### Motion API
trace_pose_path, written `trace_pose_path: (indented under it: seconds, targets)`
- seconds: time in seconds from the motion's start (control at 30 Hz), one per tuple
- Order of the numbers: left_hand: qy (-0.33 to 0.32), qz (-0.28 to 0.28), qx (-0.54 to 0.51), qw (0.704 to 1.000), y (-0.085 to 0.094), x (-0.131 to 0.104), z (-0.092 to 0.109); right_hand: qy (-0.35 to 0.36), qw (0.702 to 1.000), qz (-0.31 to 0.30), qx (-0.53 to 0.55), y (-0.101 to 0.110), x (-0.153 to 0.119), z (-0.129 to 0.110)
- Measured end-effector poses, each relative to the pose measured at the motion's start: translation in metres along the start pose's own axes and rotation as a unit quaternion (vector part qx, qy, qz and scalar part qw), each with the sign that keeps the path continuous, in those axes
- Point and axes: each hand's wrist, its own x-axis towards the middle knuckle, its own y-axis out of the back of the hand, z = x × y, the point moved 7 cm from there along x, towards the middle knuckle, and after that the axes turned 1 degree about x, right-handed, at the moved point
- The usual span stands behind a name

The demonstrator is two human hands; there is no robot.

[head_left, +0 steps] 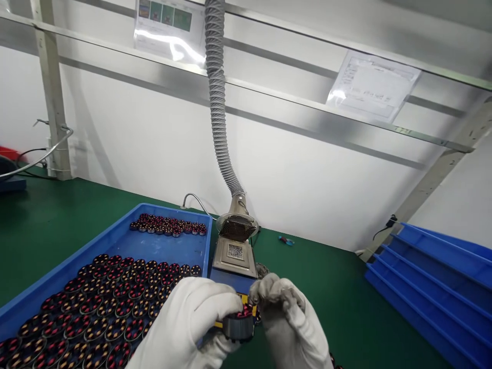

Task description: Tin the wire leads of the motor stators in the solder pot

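My left hand [188,318], in a white glove, grips a round black motor part [239,329] with red windings showing on top. The thumb and fingers close around its sides. Just right of it is my right hand [295,323], in a glove with grey-stained fingertips. Its fingers are curled and pinched together; whatever they hold, if anything, is hidden. Behind both hands stands a metal box [219,261] with a square grey speckled patch on top. A yellow-marked blue surface [230,279] shows between the box and my hands.
On the left, a blue tray [165,246] holds many similar round parts [103,297] in rows. A ribbed grey hose [217,102] ends in a hood [237,225] over the metal box. Small pliers-like tool [286,240] lies on the green table [326,277]. Stacked blue trays [434,292] stand right.
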Motion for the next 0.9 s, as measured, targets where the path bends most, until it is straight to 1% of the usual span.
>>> trace_pose_path:
  seconds: [0.03, 0.07, 0.13, 0.17, 0.2, 0.23, 0.27, 0.3, 0.33, 0.37, 0.4, 0.43, 0.47, 0.5, 0.53, 0.57, 0.6, 0.63, 0.67, 0.7, 0.77, 0.83, 0.9]
  targets:
    - [0.006, -0.003, -0.001, 1.000, 0.000, 0.000, 0.000, -0.003, 0.999, 0.005, -0.038, 0.000, -0.002, -0.001]
    - [0.007, -0.004, 0.001, 1.000, 0.000, 0.000, 0.001, -0.003, 0.996, -0.004, -0.090, -0.001, -0.003, -0.001]
    - [-0.002, 0.001, 0.013, 1.000, 0.001, 0.001, 0.003, 0.017, 0.983, -0.049, -0.175, -0.009, -0.007, -0.001]
    - [-0.011, 0.011, 0.024, 1.000, 0.003, 0.001, 0.004, 0.040, 0.978, -0.064, -0.193, -0.013, -0.008, -0.002]
    - [-0.025, 0.032, 0.045, 0.998, 0.005, 0.001, 0.006, 0.071, 0.975, -0.066, -0.199, -0.016, -0.010, -0.003]
    - [-0.042, 0.056, 0.073, 0.995, 0.009, 0.000, 0.008, 0.107, 0.973, -0.045, -0.199, -0.018, -0.012, -0.006]
    - [-0.058, 0.080, 0.106, 0.989, 0.012, -0.001, 0.010, 0.142, 0.970, -0.002, -0.197, -0.016, -0.014, -0.010]
    - [-0.073, 0.100, 0.138, 0.983, 0.014, -0.003, 0.013, 0.175, 0.962, 0.065, -0.198, -0.012, -0.018, -0.016]
    - [-0.082, 0.111, 0.166, 0.976, 0.016, -0.004, 0.015, 0.203, 0.946, 0.146, -0.209, -0.006, -0.024, -0.021]
    - [-0.086, 0.116, 0.185, 0.972, 0.017, -0.005, 0.015, 0.228, 0.920, 0.225, -0.226, 0.000, -0.031, -0.028]
    - [-0.083, 0.117, 0.195, 0.970, 0.018, -0.005, 0.015, 0.248, 0.892, 0.288, -0.247, 0.004, -0.038, -0.034]
    - [-0.079, 0.121, 0.196, 0.970, 0.020, -0.005, 0.015, 0.263, 0.868, 0.328, -0.264, 0.005, -0.044, -0.040]
    - [-0.074, 0.124, 0.194, 0.970, 0.021, -0.005, 0.014, 0.269, 0.858, 0.342, -0.273, 0.005, -0.047, -0.043]
    - [-0.072, 0.130, 0.189, 0.971, 0.023, -0.005, 0.014, 0.263, 0.866, 0.330, -0.269, 0.004, -0.046, -0.044]
    - [-0.069, 0.133, 0.183, 0.972, 0.025, -0.005, 0.014, 0.239, 0.890, 0.299, -0.249, 0.001, -0.042, -0.041]
    - [-0.065, 0.133, 0.177, 0.973, 0.025, -0.004, 0.013, 0.196, 0.921, 0.259, -0.216, -0.002, -0.036, -0.033]
    - [-0.061, 0.129, 0.173, 0.975, 0.025, -0.004, 0.013, 0.137, 0.950, 0.219, -0.176, -0.006, -0.030, -0.022]
    - [-0.059, 0.126, 0.174, 0.975, 0.025, -0.004, 0.013, 0.070, 0.972, 0.178, -0.135, -0.010, -0.025, -0.010]
    - [-0.055, 0.121, 0.179, 0.975, 0.024, -0.004, 0.012, 0.006, 0.985, 0.140, -0.101, -0.016, -0.022, 0.003]
    - [-0.052, 0.115, 0.185, 0.975, 0.023, -0.004, 0.012, -0.043, 0.991, 0.105, -0.074, -0.022, -0.020, 0.014]
    - [-0.050, 0.110, 0.185, 0.975, 0.022, -0.004, 0.012, -0.096, 0.993, 0.059, -0.030, -0.029, -0.017, 0.029]
    - [-0.041, 0.106, 0.154, 0.982, 0.022, -0.003, 0.009, -0.113, 0.992, 0.048, 0.011, -0.029, -0.015, 0.038]
    - [-0.034, 0.091, 0.102, 0.990, 0.022, -0.001, 0.004, -0.128, 0.989, 0.051, 0.045, -0.026, -0.014, 0.045]
